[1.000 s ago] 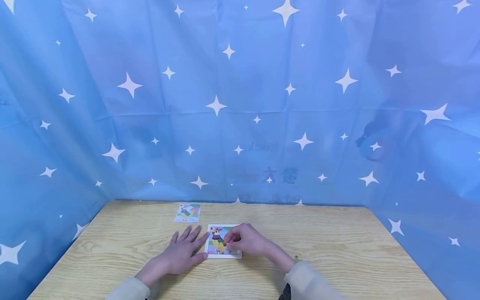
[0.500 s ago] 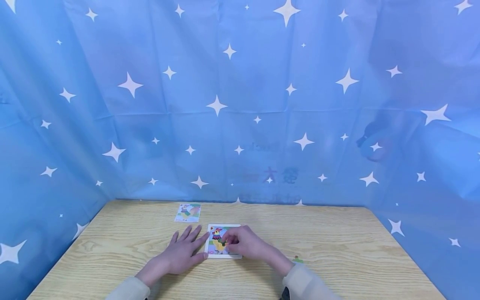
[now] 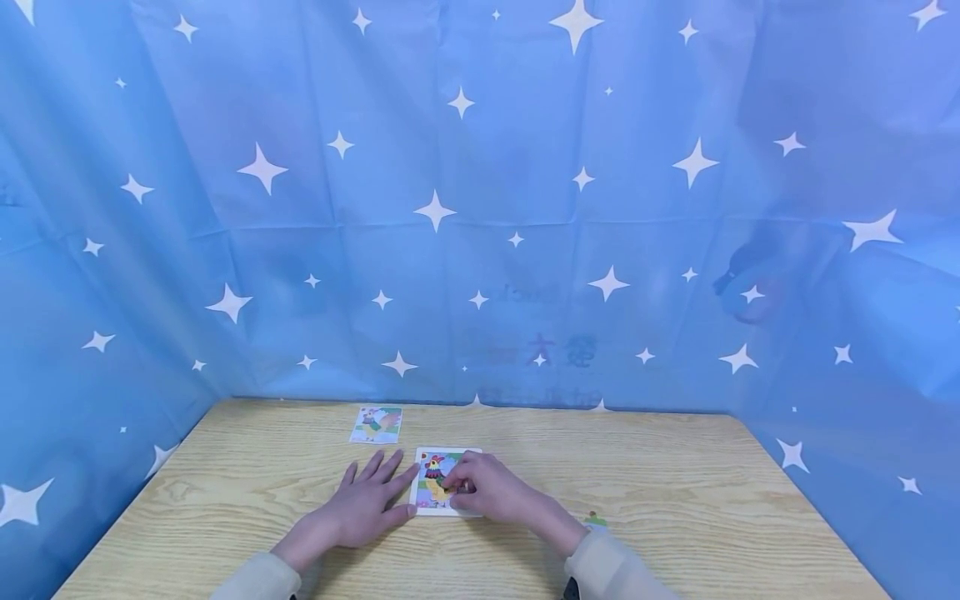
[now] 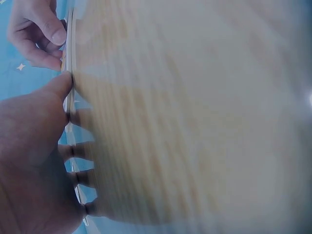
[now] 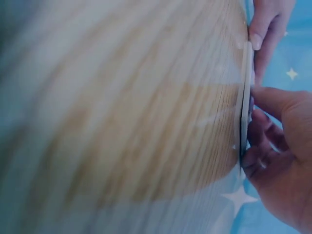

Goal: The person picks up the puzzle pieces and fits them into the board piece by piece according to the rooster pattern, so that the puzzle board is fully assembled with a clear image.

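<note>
A white-framed jigsaw puzzle (image 3: 432, 497) with a colourful rooster picture lies flat on the table. My left hand (image 3: 365, 504) rests on the tabletop with fingers spread, its thumb and index fingertip at the frame's left edge. Over the puzzle's right half is my right hand (image 3: 491, 492), fingers curled, pinching a small puzzle piece (image 3: 449, 489) close to the rooster's body. Most of that piece is hidden by the fingers. In the right wrist view, the frame (image 5: 245, 97) appears edge-on, with the right fingertips along its face.
A card (image 3: 376, 425) with a paler rooster picture lies behind the left hand. Beside the right forearm sits a loose green-and-blue puzzle piece (image 3: 595, 521), partly covered by the sleeve. A blue star-patterned curtain (image 3: 480, 208) stands behind the wooden table (image 3: 675, 483).
The right hand shifts slightly over the puzzle, its fingertips turning the piece lower against the rooster's body. More of the loose piece by the forearm shows. My left hand stays still.
</note>
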Demonstrator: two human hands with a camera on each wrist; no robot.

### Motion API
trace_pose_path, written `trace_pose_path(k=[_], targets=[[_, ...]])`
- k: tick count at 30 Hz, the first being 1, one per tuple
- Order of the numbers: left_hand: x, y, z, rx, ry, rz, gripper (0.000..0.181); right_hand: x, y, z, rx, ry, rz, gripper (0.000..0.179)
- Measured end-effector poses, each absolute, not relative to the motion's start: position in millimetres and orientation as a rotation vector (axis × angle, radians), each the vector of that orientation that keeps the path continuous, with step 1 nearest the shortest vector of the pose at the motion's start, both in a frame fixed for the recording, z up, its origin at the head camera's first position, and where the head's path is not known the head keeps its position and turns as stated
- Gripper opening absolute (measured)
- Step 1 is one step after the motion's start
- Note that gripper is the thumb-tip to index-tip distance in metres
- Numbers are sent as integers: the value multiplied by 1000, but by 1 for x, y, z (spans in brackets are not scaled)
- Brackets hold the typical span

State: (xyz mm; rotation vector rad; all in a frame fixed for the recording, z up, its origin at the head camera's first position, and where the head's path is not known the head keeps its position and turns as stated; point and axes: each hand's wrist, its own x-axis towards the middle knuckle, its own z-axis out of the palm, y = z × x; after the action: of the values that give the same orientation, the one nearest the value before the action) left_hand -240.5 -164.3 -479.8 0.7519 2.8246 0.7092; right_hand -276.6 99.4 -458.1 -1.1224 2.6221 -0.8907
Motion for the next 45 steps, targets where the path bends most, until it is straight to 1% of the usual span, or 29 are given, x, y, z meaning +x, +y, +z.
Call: trace_pose_path(k=[8,16,21,25,28,34,45], targets=[[-240,-164,-480,752,2831,700,70,-275,100,-456,-1149,2608,-792,22],[-242,-164,-483,765,2841,704,69,-273,100,-452,-1201,2639,-692,21],[-242,-165,-484,766,2841,701,70,-272,100,-451,-1240,2641,-628,24],[-242,-165,-483,769,2844,699,70,-272,101,-452,-1205,2600,-682,25],[-241,-164,-483,770,2844,699,71,-273,106,-452,-1163,2532,-823,24],[-237,-162,-477,794,2822,730,72,-272,125,-445,-1055,2453,-1084,27],[-238,-164,-479,776,2805,753,72,-265,183,-434,-1000,2493,-1091,27]])
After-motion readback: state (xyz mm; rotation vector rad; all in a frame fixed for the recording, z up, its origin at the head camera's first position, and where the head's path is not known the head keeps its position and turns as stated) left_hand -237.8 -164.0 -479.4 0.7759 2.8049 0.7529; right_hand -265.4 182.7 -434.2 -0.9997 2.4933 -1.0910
